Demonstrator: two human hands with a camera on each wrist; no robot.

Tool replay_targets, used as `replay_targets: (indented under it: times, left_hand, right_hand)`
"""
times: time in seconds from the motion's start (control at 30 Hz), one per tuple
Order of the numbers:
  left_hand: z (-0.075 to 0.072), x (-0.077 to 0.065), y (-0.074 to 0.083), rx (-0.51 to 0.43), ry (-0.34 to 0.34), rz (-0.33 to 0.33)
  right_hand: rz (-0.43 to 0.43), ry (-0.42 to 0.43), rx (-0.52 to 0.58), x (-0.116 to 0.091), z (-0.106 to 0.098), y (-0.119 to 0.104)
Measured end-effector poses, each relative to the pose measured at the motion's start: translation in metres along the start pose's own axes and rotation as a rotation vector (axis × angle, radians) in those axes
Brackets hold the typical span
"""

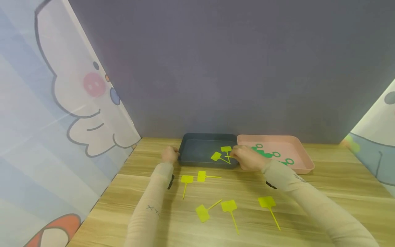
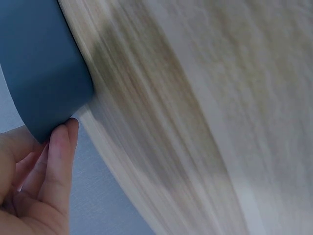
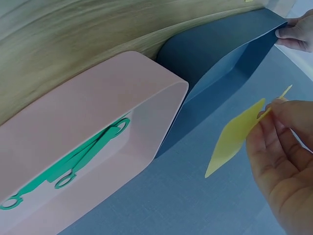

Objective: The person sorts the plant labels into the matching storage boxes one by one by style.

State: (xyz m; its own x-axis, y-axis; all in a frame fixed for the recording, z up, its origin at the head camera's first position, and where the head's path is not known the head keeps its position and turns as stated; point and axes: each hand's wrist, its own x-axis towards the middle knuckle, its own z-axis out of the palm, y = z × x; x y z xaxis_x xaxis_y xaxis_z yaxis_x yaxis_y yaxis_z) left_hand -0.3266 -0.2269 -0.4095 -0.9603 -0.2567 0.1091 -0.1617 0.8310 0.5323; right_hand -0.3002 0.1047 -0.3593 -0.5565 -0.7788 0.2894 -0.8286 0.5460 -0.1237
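And the right hand (image 3: pixel 283 164) has the yellow tag (image 3: pixel 232 141) pinched by its stem, right of frame, long axis slanting lower left to upper right, while the farther left hand (image 3: pixel 297 35) grips the dark tray (image 3: pixel 210 49), upper right.

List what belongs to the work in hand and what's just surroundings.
In the job, apparently:
yellow tag pinched by the right hand
two yellow tags in the dark tray, which the left hand grips
five yellow tags on the table
pink tray and the green pieces inside, probably

Just surroundings:
cartoon-printed sheet
dark backdrop
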Motion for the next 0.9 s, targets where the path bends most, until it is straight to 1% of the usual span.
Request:
replay_targets:
  times: [0.07, 0.23, 0.4, 0.5, 0.63, 0.77, 0.9]
  left_hand:
    - [0.000, 0.000, 0.000, -0.007, -0.002, -0.005]
    - [0.001, 0.001, -0.001, -0.017, 0.005, -0.007]
    - [0.001, 0.002, -0.001, -0.034, 0.005, -0.020]
    - [0.002, 0.003, -0.001, -0.036, 0.012, -0.022]
    - [0.003, 0.003, -0.002, -0.035, 0.018, -0.012]
    - [0.003, 0.004, -0.003, -0.042, 0.013, -0.023]
    - [0.003, 0.001, -0.003, -0.034, 0.016, -0.015]
  right_hand:
    - [0.002, -0.015, -0.017, 0.003, 0.000, -0.001]
    - [0.042, -0.051, -0.033, 0.013, 0.002, -0.005]
    - [0.106, -0.090, 0.041, 0.023, 0.003, -0.011]
    - [0.119, -0.089, 0.080, 0.029, 0.005, -0.011]
    - [0.076, -0.056, 0.062, 0.035, 0.010, -0.008]
    - [0.028, -0.010, 0.017, 0.041, 0.014, -0.004]
    - [0.030, -0.006, 0.013, 0.047, 0.016, -0.003]
